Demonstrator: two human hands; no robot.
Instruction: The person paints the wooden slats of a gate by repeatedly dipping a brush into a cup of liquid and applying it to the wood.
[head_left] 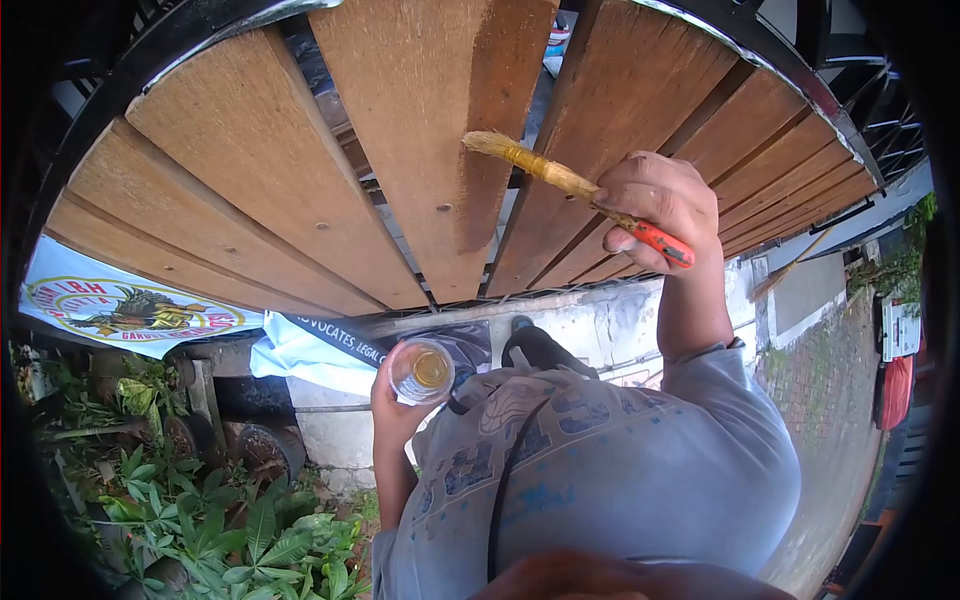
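My right hand [655, 210] grips a paintbrush [560, 177] by its orange-red handle. The brush's pale bristles point left, over or against a wooden slat [400, 130]; whether they touch it is hard to tell. A darker, wet-looking strip [497, 110] runs down the right part of that slat, while its left part is lighter. Lower down, my left hand [392, 400] holds a clear plastic cup [420, 372] with amber liquid in it, in front of my body and below the slats' near edge.
More slats [240, 130] fan out inside a black metal rim [100, 90], with gaps between them. A printed banner [140, 300] hangs at the left. Leafy plants [240, 530] grow at the lower left. A broom [790, 265] leans at the right, beside a paved path [820, 370].
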